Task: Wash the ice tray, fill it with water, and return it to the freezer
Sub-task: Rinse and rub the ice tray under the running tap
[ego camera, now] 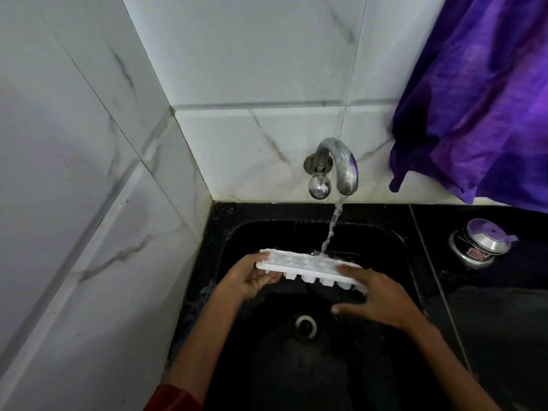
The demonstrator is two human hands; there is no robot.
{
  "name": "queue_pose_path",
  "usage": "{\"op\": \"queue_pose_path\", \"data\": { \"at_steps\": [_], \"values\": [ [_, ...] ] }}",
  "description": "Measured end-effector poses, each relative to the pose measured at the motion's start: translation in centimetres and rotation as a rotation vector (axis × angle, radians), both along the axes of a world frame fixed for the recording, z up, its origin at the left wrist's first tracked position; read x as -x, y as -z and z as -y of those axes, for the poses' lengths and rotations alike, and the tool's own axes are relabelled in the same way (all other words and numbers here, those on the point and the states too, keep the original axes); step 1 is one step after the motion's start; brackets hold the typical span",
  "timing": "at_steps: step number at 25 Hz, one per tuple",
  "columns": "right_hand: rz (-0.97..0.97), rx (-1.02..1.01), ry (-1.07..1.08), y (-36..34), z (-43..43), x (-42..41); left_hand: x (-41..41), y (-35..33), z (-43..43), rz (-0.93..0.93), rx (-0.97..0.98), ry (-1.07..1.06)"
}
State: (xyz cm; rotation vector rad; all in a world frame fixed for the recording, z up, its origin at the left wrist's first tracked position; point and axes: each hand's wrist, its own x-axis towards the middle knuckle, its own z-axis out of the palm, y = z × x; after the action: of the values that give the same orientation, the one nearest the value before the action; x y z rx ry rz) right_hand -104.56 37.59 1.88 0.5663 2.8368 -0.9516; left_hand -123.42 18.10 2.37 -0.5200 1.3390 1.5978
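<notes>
A white ice tray (pixel 305 266) is held level over the black sink (pixel 237 232), cups facing up. Water runs from the metal tap (pixel 344 167) and lands on the tray's far edge near its middle. My left hand (pixel 252 277) grips the tray's left end, thumb on top and fingers underneath. My right hand (pixel 376 295) holds the right end, with fingers spread across its top and front edge; the thumb sticks out below.
The sink's drain (pixel 305 325) lies below the tray. A steel lidded pot (pixel 477 243) stands on the black counter (pixel 504 321) to the right. A purple cloth (pixel 480 99) hangs over the tiled wall at the upper right. A tiled wall closes the left side.
</notes>
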Motion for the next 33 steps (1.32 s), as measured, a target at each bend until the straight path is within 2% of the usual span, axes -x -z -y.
{"op": "queue_pose_path", "data": {
  "at_steps": [2, 4, 7, 8, 10, 11, 13, 15, 18, 20, 21, 24, 26, 29, 31, 33],
  "values": [
    [-0.069, 0.022, 0.066, 1.2, -0.4, 0.3, 0.3, 0.3, 0.4, 0.114, 0.000, 0.008],
    [-0.071, 0.138, 0.153, 1.4, -1.2, 0.8, 0.7, 0.8, 0.8, 0.180, 0.007, 0.084],
    [-0.061, 0.309, 0.203, 1.5, -2.4, 1.5, 0.7, 1.3, 1.2, -0.060, 0.266, 0.516],
    [-0.087, 0.401, 0.234, 1.1, -2.8, 1.8, 0.7, 1.8, 1.0, -0.179, 0.330, 0.556],
    [-0.150, 0.611, 0.325, 0.1, -4.2, 2.3, 0.7, 2.7, 0.2, -0.415, 0.226, 0.491],
    [-0.164, 0.698, 0.349, -0.5, -5.1, 2.7, 0.6, 2.7, -0.4, -0.439, 0.136, 0.449],
    [-0.164, 0.818, 0.328, -1.4, -6.8, 3.8, 0.4, 1.9, -1.6, -0.318, -0.026, 0.370],
    [-0.140, 0.875, 0.280, -2.0, -8.0, 4.6, 0.6, 1.0, -2.2, -0.275, -0.131, 0.295],
    [-0.042, 0.851, 0.199, -1.9, -8.9, 5.1, 1.2, 0.5, -2.3, -0.259, -0.261, 0.176],
    [0.035, 0.829, 0.182, -1.6, -8.6, 5.2, 1.3, 0.1, -2.0, -0.207, -0.347, 0.186],
    [0.067, 0.824, 0.182, -1.5, -8.4, 5.3, 1.2, 0.2, -1.9, -0.199, -0.329, 0.225],
    [0.147, 0.629, 0.230, -1.0, -7.7, 6.1, 0.5, 0.8, -2.1, -0.237, -0.151, 0.300],
    [0.143, 0.266, 0.299, -0.3, -6.6, 7.0, -0.2, 1.2, -2.3, -0.251, -0.136, 0.250],
    [-0.191, -0.368, 0.376, 2.2, -3.1, 8.2, -1.1, 1.6, -2.6, -0.248, -0.160, 0.132],
    [-0.313, -0.493, 0.471, 2.4, -0.2, 9.0, -1.2, 1.8, -2.6, -0.208, -0.194, 0.078],
    [-0.314, -0.442, 0.462, 1.4, 2.7, 9.7, -1.2, 1.7, -2.6, -0.171, -0.241, 0.040]
  ]
}}
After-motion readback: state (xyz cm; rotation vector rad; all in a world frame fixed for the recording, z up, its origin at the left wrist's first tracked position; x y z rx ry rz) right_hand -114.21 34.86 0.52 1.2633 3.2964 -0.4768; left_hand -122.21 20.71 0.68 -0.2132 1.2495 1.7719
